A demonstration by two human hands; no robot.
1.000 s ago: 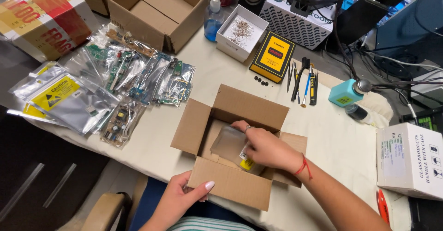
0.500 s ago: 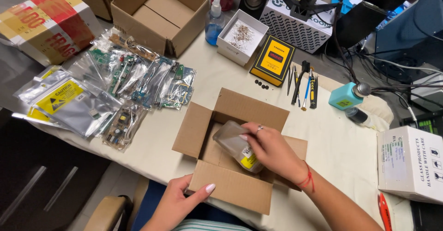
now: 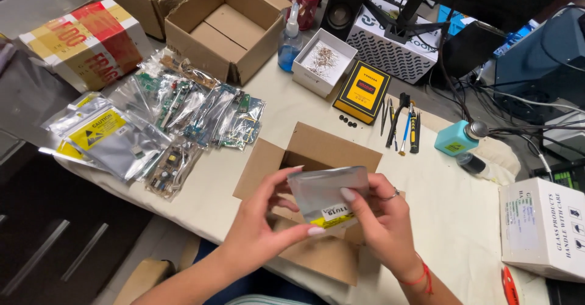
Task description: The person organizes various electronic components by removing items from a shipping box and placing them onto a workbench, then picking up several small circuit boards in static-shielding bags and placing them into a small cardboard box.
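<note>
A small silver anti-static bag (image 3: 327,193) with a yellow-and-white label is held up between both hands, just above an open cardboard box (image 3: 332,145) at the table's near edge. My left hand (image 3: 261,224) grips the bag's left side and bottom corner. My right hand (image 3: 382,219), with a ring and a red wrist string, pinches its right side. The bag's contents are hidden. The hands cover most of the box's inside.
Several bagged circuit boards (image 3: 201,113) and larger silver bags (image 3: 113,137) lie at left. A big empty cardboard box (image 3: 225,24), a spray bottle (image 3: 290,40), a white tray (image 3: 323,61), a yellow-black device (image 3: 364,90), hand tools (image 3: 402,122), a teal dispenser (image 3: 457,139) and a white carton (image 3: 541,229) surround them.
My right hand has lifted the silver bag out of the open box. My left hand left the box's front flap and rose to take hold of the bag.
</note>
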